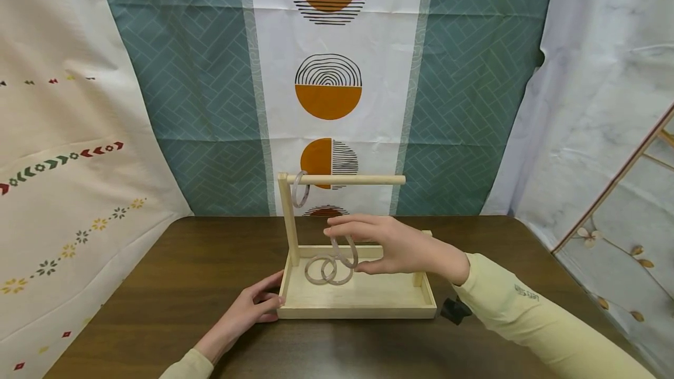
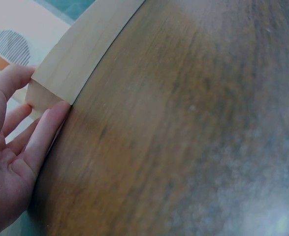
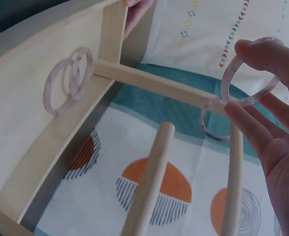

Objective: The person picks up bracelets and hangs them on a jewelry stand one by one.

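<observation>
My left hand (image 1: 246, 309) grips the front left corner of a pale wooden stand (image 1: 358, 313), its thumb at the front and its fingers along the side. Over the stand's tray, my right hand (image 1: 398, 245) pinches a pale, marbled bangle (image 3: 226, 86) between thumb and fingers. Two similar bangles (image 1: 308, 274) lie overlapping on the tray floor at the left. Another bangle (image 1: 294, 193) hangs on the upper bar (image 1: 358, 179), close to its tall left post. In the right wrist view a second, lower bar (image 3: 154, 167) shows a free rounded end; my right hand mostly hides it in the head view.
The stand sits on a dark brown wooden table (image 1: 158, 285). A small black object (image 1: 455, 310) lies right of the tray, beside my right sleeve. Patterned cloths (image 1: 200, 75) hang behind and at both sides. A thin gold frame (image 1: 605, 192) stands at the far right.
</observation>
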{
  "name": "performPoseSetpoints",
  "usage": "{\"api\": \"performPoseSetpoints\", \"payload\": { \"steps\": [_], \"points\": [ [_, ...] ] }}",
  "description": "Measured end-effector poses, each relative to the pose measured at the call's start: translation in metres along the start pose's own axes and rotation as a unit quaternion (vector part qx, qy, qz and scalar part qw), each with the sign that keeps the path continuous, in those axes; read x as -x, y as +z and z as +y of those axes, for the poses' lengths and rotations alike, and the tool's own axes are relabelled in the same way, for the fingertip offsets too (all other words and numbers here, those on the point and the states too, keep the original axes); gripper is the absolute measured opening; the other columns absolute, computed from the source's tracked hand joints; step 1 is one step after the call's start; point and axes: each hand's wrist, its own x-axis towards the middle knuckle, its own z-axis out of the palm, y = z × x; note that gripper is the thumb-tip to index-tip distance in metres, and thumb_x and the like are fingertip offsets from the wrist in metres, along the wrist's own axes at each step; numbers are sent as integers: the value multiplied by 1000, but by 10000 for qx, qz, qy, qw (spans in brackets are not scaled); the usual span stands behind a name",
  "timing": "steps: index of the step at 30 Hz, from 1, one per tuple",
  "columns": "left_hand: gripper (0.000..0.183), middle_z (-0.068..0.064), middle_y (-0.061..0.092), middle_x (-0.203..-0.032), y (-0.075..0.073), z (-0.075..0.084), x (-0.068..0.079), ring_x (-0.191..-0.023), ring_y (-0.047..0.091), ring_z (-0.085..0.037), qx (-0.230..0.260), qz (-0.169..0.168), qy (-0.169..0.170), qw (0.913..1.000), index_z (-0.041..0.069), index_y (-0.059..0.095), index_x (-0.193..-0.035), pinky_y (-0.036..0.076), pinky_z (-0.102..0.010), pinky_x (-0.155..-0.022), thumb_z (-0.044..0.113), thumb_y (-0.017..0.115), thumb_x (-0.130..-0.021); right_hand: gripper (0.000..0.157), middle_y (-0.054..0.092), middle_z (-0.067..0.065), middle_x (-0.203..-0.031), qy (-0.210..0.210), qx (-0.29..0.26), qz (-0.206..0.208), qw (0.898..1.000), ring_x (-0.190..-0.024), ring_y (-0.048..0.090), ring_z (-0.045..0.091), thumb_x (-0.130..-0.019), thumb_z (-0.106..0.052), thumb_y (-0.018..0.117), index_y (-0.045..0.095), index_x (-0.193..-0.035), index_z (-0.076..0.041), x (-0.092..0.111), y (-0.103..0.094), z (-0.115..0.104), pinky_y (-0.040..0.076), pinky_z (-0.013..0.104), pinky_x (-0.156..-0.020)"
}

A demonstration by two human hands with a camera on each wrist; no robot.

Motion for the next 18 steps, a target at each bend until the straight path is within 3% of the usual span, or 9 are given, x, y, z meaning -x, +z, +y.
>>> {"api": "performPoseSetpoints", "payload": {
  "steps": [7,18],
  "points": [
    [68,-21,39,-152,0,1,-1,-111,60,-21,32,9,-28,10000,15,34,-155,59,-41,-87,26,65,-96,70,52,10,-147,-27,9,261,9997,-124,60,18,-80,-8,81,50,-143,-13,6,-15,4,56,23,-91],
    [68,-21,40,-151,0,1,0,-110,60,-21,49,-9,5,10000,14,34,-155,59,-40,-87,25,65,-96,69,54,13,-145,220,-9,625,9978,-124,61,21,-77,-7,83,53,-139,-5,13,-33,11,59,29,-87]
  ]
}}
